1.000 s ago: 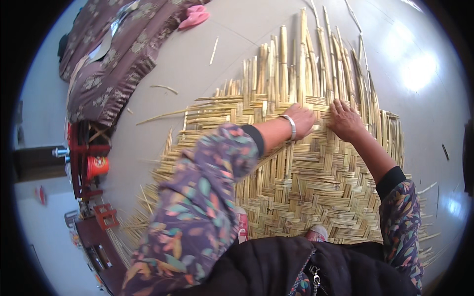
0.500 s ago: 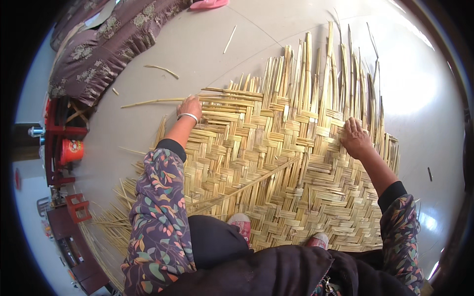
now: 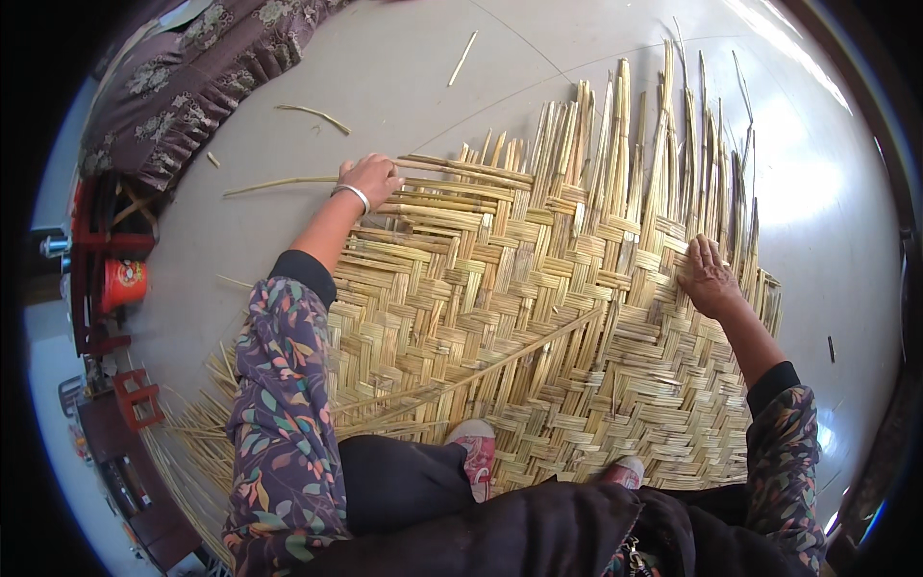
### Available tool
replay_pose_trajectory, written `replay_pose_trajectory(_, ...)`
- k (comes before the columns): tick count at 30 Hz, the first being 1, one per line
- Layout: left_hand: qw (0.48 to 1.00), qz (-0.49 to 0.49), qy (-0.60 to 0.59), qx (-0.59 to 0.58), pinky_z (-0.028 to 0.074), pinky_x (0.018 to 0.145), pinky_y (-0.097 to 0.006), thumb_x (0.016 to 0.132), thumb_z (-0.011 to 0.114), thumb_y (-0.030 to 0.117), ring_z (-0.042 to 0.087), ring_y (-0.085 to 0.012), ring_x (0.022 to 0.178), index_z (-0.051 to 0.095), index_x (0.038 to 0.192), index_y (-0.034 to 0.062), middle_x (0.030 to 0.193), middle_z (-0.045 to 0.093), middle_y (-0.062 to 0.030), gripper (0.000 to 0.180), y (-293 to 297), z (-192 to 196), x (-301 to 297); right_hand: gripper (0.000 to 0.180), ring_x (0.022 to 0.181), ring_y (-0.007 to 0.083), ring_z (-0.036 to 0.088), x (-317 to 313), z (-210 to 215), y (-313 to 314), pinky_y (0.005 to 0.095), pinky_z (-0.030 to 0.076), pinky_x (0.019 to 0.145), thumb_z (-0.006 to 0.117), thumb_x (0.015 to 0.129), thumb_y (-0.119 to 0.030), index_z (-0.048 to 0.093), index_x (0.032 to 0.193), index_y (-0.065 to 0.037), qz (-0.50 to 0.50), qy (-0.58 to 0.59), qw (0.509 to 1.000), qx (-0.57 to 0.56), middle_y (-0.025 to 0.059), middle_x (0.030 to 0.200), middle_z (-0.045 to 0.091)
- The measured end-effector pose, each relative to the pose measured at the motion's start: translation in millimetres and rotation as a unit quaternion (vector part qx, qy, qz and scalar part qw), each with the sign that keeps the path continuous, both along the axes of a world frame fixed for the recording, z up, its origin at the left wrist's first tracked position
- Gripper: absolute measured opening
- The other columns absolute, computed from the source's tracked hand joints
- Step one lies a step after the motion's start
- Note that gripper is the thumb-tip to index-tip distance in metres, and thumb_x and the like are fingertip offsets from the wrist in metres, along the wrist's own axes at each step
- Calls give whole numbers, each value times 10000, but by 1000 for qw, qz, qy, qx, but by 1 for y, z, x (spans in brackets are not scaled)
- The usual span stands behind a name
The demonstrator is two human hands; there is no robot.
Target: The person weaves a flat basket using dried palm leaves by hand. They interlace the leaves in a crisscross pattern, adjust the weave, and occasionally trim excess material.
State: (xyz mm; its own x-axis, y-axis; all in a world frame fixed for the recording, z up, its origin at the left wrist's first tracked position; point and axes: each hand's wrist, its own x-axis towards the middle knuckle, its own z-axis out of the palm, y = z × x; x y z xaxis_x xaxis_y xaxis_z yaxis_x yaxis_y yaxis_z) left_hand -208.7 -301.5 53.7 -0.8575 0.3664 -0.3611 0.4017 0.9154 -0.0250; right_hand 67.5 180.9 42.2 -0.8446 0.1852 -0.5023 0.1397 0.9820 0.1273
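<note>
A woven mat of split yellow reeds (image 3: 538,317) lies across the floor in front of me and under my shoes. At its far left edge, my left hand (image 3: 372,181) is closed around a long reed strip (image 3: 279,184), whose loose end sticks out to the left. Other unwoven strips (image 3: 461,168) run rightward from beside that hand into the weave. On the mat's right part my right hand (image 3: 710,277) lies flat, fingers stretched out and pressing the weave. Upright reed ends (image 3: 620,125) fan out beyond the far edge. One loose strip (image 3: 519,358) lies slantwise over the middle.
My red shoes (image 3: 478,460) rest on the mat's near part. Reed ends (image 3: 207,409) bristle at the lower left. Loose reed scraps (image 3: 462,58) lie on the floor. A patterned cloth cover (image 3: 183,91) hangs at upper left, above a red bucket (image 3: 123,282) and small stool (image 3: 139,399).
The view has shifted slightly. My left hand has moved a little outward and away along the mat's left edge. My right hand stays flat in nearly the same spot on the weave.
</note>
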Motion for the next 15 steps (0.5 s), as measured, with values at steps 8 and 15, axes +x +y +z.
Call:
replay_pose_trajectory(8, 998, 4, 9, 65, 435, 784, -404, 795, 602, 335, 606, -296, 833, 601, 893, 96, 831, 650, -93, 259, -5, 29, 9, 704, 1386, 308, 145, -2, 10, -6, 401, 204, 1109, 429, 908, -424, 193, 1414, 4, -6, -7, 1000, 1, 180, 1491, 161)
replay_pose_trajectory(15, 990, -89, 83, 65, 472, 707, -422, 821, 583, 264, 591, -316, 833, 580, 900, 93, 836, 625, -116, 188, -15, 23, 32, 714, 1390, 298, 137, -1, 8, -3, 389, 196, 1111, 408, 909, -443, 172, 1424, -8, -10, -20, 1000, 4, 169, 1498, 148)
